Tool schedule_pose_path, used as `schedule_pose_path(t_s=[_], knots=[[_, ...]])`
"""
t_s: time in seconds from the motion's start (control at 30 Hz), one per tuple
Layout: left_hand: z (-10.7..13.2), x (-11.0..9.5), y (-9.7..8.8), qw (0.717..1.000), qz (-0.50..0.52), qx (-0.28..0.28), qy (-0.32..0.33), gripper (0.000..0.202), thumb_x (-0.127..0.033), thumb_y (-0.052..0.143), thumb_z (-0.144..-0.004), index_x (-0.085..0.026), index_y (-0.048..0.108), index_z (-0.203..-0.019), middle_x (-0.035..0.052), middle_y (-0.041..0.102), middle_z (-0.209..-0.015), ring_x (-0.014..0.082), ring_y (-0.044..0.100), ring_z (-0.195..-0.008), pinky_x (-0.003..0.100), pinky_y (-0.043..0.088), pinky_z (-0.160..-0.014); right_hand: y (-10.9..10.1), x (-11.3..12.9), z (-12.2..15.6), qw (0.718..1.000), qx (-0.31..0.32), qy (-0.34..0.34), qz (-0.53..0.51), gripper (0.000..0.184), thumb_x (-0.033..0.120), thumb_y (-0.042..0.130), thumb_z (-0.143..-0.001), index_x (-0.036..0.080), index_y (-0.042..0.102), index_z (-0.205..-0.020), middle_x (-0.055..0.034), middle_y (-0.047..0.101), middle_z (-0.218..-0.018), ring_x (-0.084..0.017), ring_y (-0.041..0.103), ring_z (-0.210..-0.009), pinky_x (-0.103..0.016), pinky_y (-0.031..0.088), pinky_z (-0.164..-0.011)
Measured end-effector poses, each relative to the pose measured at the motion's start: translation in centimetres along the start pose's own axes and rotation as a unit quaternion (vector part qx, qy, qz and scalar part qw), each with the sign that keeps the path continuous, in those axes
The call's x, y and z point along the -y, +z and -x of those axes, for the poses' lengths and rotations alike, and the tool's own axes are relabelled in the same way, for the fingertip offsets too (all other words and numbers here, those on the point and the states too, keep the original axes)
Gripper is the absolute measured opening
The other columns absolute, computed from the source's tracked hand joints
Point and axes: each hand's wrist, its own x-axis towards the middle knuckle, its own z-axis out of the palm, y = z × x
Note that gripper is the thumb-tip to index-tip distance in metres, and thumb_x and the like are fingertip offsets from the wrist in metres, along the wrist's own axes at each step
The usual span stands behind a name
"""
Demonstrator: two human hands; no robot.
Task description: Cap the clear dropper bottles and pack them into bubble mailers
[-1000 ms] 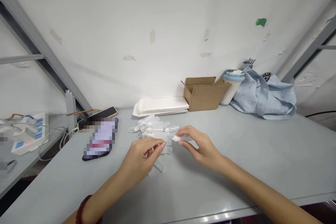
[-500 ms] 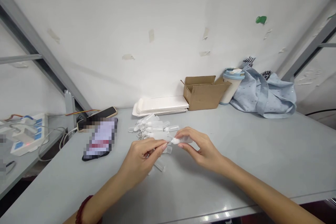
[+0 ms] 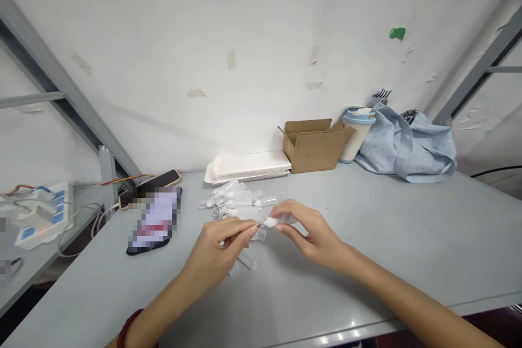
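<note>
My right hand [image 3: 313,232] is closed in a pinch around a small translucent bottle with a white tip [image 3: 271,222], tilted sideways with the tip toward the left. My left hand [image 3: 220,244] pinches at that tip, thumb and forefinger pressed together. What sits between those fingertips is too small to make out. Just behind my hands lies a pile of similar small bottles [image 3: 238,202], some with thin grey loops. A clear plastic piece [image 3: 248,260] rests on the table beside my left hand, partly covered by it.
Stacked white flat boxes [image 3: 253,163] and an open cardboard box [image 3: 318,152] stand against the wall. To their right are a lidded cup [image 3: 355,138] and a light blue bag [image 3: 408,147]. Two phones, one dark [image 3: 163,179], lie left near a power strip [image 3: 47,217].
The camera view has shifted slightly. Both hands stay together at the bottle's tip, with hardly any movement; the pile looks the same.
</note>
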Motion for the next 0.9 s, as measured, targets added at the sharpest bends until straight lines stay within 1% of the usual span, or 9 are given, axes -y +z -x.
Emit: schedule_pose_path(t_s=[0.13, 0.23, 0.33, 0.43, 0.63, 0.9], knots=[[0.3, 0.1, 0.3, 0.999, -0.030, -0.001, 0.042, 0.026, -0.022, 0.047, -0.090, -0.015, 0.069, -0.077, 0.0002, 0.052, -0.057, 0.0110, 0.045, -0.054, 0.022, 0.034, -0.052, 0.2, -0.1, 0.2, 0.999, 0.015, -0.035, 0.028, 0.021, 0.010, 0.046, -0.090, 0.018, 0.052, -0.108, -0.0087, 0.060, -0.095, -0.018, 0.055, -0.089, -0.032, 0.049, -0.074], [0.6, 0.2, 0.6, 0.997, -0.035, 0.001, 0.065, 0.026, -0.019, 0.046, -0.090, -0.014, 0.068, -0.077, 0.0008, 0.051, -0.059, 0.0109, 0.044, -0.054, 0.022, 0.033, -0.052, 0.6, -0.2, 0.4, 0.997, 0.025, -0.063, 0.042, 0.023, 0.007, 0.043, -0.089, 0.018, 0.050, -0.108, -0.0102, 0.058, -0.097, -0.019, 0.053, -0.092, -0.034, 0.049, -0.076], [0.8, 0.2, 0.8, 0.996, -0.034, 0.004, 0.080, 0.027, -0.017, 0.045, -0.090, -0.014, 0.066, -0.073, 0.0010, 0.051, -0.058, 0.0107, 0.044, -0.054, 0.022, 0.033, -0.052, 0.9, -0.2, 0.6, 0.995, 0.028, -0.079, 0.057, 0.024, 0.004, 0.041, -0.088, 0.017, 0.049, -0.107, -0.0110, 0.056, -0.097, -0.019, 0.051, -0.091, -0.034, 0.050, -0.074], [0.8, 0.1, 0.9, 0.996, -0.035, 0.006, 0.085, 0.028, -0.017, 0.044, -0.090, -0.014, 0.066, -0.072, 0.0006, 0.049, -0.058, 0.0106, 0.043, -0.053, 0.022, 0.033, -0.051, 1.1, -0.1, 0.8, 0.993, 0.024, -0.090, 0.071, 0.023, 0.002, 0.040, -0.088, 0.016, 0.049, -0.103, -0.0110, 0.055, -0.095, -0.018, 0.050, -0.088, -0.032, 0.050, -0.072], [0.9, -0.1, 1.1, 0.996, -0.031, 0.004, 0.081, 0.028, -0.016, 0.044, -0.090, -0.014, 0.064, -0.071, 0.0007, 0.050, -0.057, 0.0107, 0.044, -0.053, 0.022, 0.033, -0.051, 1.2, 0.2, 0.9, 0.992, 0.026, -0.092, 0.078, 0.024, 0.000, 0.040, -0.087, 0.015, 0.048, -0.103, -0.0111, 0.054, -0.094, -0.018, 0.049, -0.085, -0.031, 0.049, -0.071], [1.0, -0.2, 1.2, 0.998, -0.031, 0.015, 0.061, 0.031, -0.016, 0.043, -0.090, -0.013, 0.058, -0.063, -0.0009, 0.045, -0.055, 0.0097, 0.040, -0.052, 0.022, 0.031, -0.051, 1.5, 0.1, 1.1, 0.991, 0.037, -0.097, 0.087, 0.026, 0.002, 0.039, -0.088, 0.016, 0.047, -0.107, -0.0109, 0.054, -0.095, -0.018, 0.050, -0.086, -0.032, 0.050, -0.072]])
